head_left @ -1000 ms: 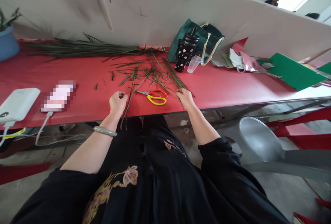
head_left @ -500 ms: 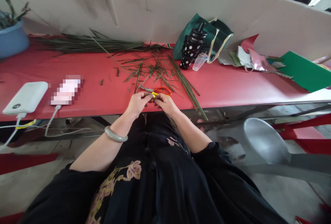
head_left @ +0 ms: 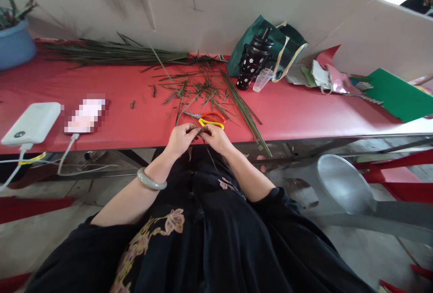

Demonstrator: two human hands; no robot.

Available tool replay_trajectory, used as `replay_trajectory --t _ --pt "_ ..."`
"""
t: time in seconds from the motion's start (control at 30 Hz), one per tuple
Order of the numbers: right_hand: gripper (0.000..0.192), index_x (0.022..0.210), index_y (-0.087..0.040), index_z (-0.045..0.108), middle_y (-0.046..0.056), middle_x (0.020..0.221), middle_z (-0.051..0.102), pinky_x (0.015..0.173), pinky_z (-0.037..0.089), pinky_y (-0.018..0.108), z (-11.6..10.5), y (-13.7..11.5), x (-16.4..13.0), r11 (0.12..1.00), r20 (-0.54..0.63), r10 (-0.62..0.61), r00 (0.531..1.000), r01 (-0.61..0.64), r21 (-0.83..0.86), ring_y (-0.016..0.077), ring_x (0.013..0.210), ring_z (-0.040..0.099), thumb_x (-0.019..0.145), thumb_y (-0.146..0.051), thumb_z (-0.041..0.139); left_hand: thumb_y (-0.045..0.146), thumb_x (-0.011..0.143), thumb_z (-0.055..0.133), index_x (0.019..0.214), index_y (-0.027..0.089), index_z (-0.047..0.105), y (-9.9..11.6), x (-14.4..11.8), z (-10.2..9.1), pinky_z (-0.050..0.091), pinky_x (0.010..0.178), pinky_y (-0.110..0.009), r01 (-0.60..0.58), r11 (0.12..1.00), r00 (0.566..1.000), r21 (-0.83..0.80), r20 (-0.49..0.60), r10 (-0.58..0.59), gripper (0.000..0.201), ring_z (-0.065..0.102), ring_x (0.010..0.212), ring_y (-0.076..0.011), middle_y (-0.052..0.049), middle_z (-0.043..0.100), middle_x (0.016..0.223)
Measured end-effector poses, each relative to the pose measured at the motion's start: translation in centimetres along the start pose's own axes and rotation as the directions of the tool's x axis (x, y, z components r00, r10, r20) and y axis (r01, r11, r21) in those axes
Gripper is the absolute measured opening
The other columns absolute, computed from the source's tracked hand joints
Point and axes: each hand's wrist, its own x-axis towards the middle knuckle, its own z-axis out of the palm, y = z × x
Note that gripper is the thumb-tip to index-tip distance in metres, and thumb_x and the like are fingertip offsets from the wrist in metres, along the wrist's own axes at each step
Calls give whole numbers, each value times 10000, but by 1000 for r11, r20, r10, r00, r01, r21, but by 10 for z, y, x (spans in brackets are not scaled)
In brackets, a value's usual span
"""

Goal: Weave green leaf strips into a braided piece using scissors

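Just over the table's front edge, my left hand (head_left: 181, 139) and my right hand (head_left: 215, 138) meet with fingertips close together. Both pinch a thin dark green leaf strip (head_left: 211, 157), whose tail hangs down toward my lap. Fingers hide the part of the strip between them. Scissors (head_left: 216, 119) with red and yellow handles lie right behind my right hand. Cut green pieces (head_left: 204, 92) are scattered beyond them. A small bundle of long green strips (head_left: 245, 112) slants over the front edge at the right.
A large bundle of strips (head_left: 118, 54) lies along the wall. At left are a power bank (head_left: 32, 123), a phone (head_left: 86, 116) and a blue pot (head_left: 16, 44). A black tumbler (head_left: 253, 60), plastic cup (head_left: 263, 80), green bag (head_left: 237, 53) and green board (head_left: 399, 94) stand right.
My hands stay together at nearly the same place. The strip's tail below my right hand now shows more clearly, and more of the scissors' yellow handle is uncovered. The view has shifted slightly.
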Motion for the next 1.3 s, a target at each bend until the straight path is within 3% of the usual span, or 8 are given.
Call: replay_trajectory --t 0.17,0.53,0.77,0.97,1.17,1.3 --pt "118 780 -148 586 -11 731 617 648 421 219 0 -2 -2 999 50 -7 999 5 52 95 653 544 701 -196 512 396 694 595 677 142 613 2 0 -1 404 504 -215 -25 998 997 54 -66 28 255 527 512 -106 -13 580 555" --pt "129 721 -168 589 -10 703 622 622 402 227 6 -7 -4 998 -125 25 992 -32 -53 111 646 541 714 -294 565 370 716 566 653 151 588 15 -7 -3 408 543 -216 -66 974 990 215 -106 90 229 544 547 -113 -18 604 590" --pt "70 715 -168 557 -25 645 589 594 401 211 6 -10 -3 999 -39 20 999 -19 34 87 577 513 719 -232 531 381 698 594 669 152 559 9 -7 -6 421 555 -224 -83 993 996 87 -7 84 233 540 564 -113 -11 586 596" --pt "146 724 -170 551 -23 620 574 579 381 215 13 -5 -1 998 11 43 999 -43 -53 97 584 512 741 -314 535 368 683 606 694 152 567 8 -5 -7 462 584 -240 -42 999 973 -29 -230 34 221 566 572 -118 -6 587 594" --pt "118 706 -170 540 -26 572 576 570 375 210 19 3 -5 993 150 70 986 -54 -106 94 557 526 757 -266 495 302 646 626 726 152 566 3 0 -8 472 556 -226 -71 974 939 -213 -343 -7 180 528 521 -82 24 546 587" --pt "86 698 -169 535 -18 584 592 574 382 209 22 13 -17 984 139 96 986 -74 -161 103 571 551 724 -250 518 288 643 633 730 154 550 5 2 -18 466 549 -215 -116 961 905 -252 -425 -2 180 520 520 -70 31 529 597"
